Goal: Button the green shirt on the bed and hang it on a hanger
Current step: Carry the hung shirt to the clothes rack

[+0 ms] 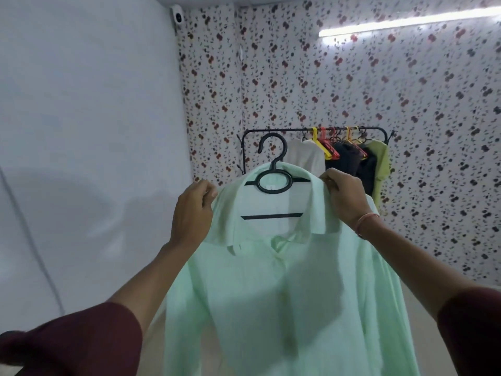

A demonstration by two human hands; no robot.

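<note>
A pale green shirt [284, 289] hangs in front of me on a black plastic hanger [273, 183], its front closed and its collar spread over the hanger's arms. My left hand [193, 210] pinches the shirt's left shoulder. My right hand [343, 196] grips the right shoulder by the collar. The hanger's hook stands free above the collar, apart from the rail behind it. The bed is out of view.
A black clothes rail [320, 129] stands against the flowered wall, carrying a white garment [306, 156], black garments [352, 161], a yellow-green shirt [381, 169] and several coloured hangers. A plain white wall is on the left. A small camera [177, 14] sits in the upper corner.
</note>
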